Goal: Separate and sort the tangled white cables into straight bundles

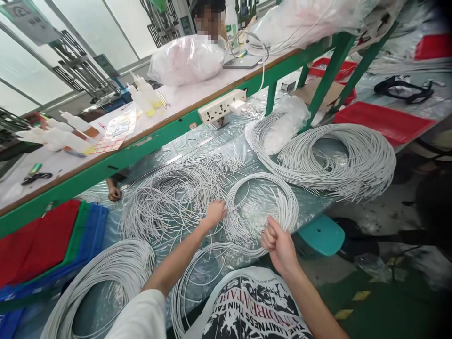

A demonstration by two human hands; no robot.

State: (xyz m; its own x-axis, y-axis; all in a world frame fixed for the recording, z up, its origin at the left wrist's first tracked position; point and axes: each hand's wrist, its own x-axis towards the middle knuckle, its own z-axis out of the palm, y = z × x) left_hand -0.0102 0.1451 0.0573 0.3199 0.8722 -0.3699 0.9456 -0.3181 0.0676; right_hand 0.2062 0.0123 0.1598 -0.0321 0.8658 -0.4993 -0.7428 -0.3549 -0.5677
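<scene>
My left hand is closed in a pinch at the left rim of a small coil of grey cables, and a thin cable seems to run from its fingers. My right hand is curled shut with the thumb on top, at the coil's front right edge; what lies inside its fingers is hidden. Left of the coil spreads a loose, tangled heap of grey cables. Between me and the coil, a looser loop of cables hangs over the table's front edge.
A large cable coil lies at right, another at front left. Red trays, stacked bins, a teal stool and a green-framed shelf with a power strip surround the table. A co-worker's hand shows beneath the shelf.
</scene>
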